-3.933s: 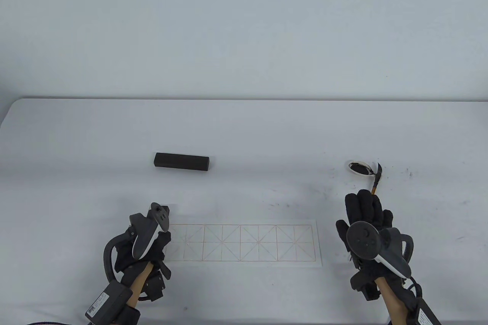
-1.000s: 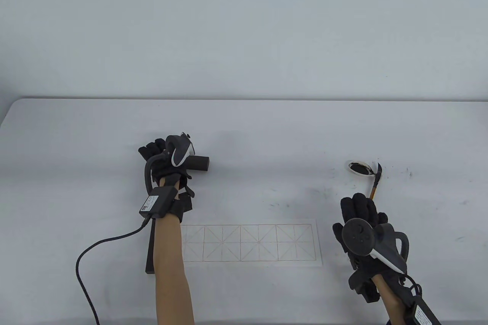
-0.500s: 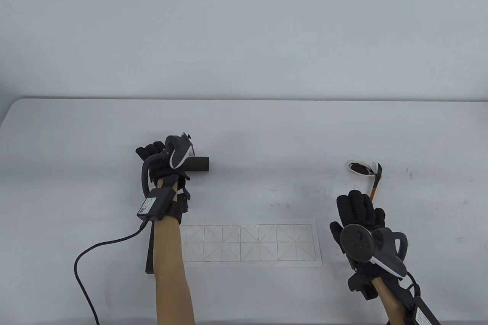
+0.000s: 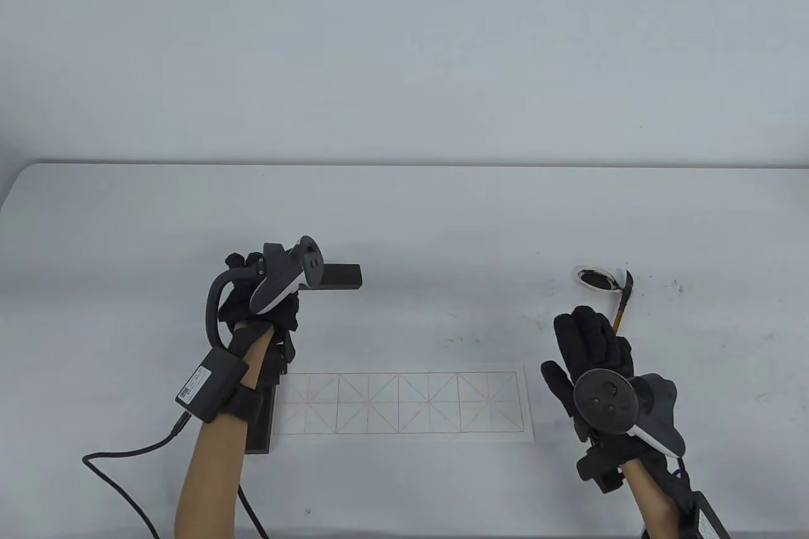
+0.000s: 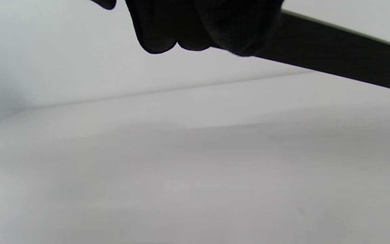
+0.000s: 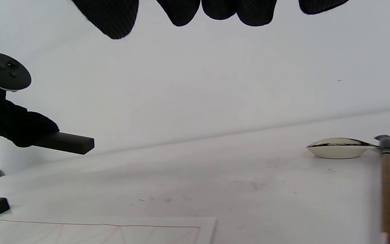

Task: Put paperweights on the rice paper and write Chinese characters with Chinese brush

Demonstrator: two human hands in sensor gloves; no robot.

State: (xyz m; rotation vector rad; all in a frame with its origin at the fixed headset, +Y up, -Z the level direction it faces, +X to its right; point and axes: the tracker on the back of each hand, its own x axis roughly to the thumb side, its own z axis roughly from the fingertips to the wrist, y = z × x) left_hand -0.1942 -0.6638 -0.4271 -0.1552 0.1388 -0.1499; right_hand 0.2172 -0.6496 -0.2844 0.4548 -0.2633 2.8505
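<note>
My left hand (image 4: 253, 296) grips one end of a dark bar paperweight (image 4: 341, 277) and holds it off the table; the left wrist view shows the fingers (image 5: 198, 27) curled around the bar (image 5: 333, 57). Another dark paperweight (image 4: 262, 419) lies across the left end of the red-gridded rice paper (image 4: 404, 403), partly hidden by my forearm. My right hand (image 4: 594, 343) lies open right of the paper, holding nothing. The brush (image 4: 621, 305) rests just beyond its fingertips, tip against the ink dish (image 4: 597, 278). The right wrist view shows the lifted bar (image 6: 63, 143), brush (image 6: 388, 189) and dish (image 6: 337, 149).
A white table (image 4: 442, 217) bears small ink specks around the dish. A black cable (image 4: 126, 469) trails from my left wrist across the front left of the table. The table's far edge meets a plain pale wall.
My left hand left the paper's left end, where one paperweight now lies, reached back, gripped the second bar, and has just lifted it slightly rightward. My right hand barely shifted.
</note>
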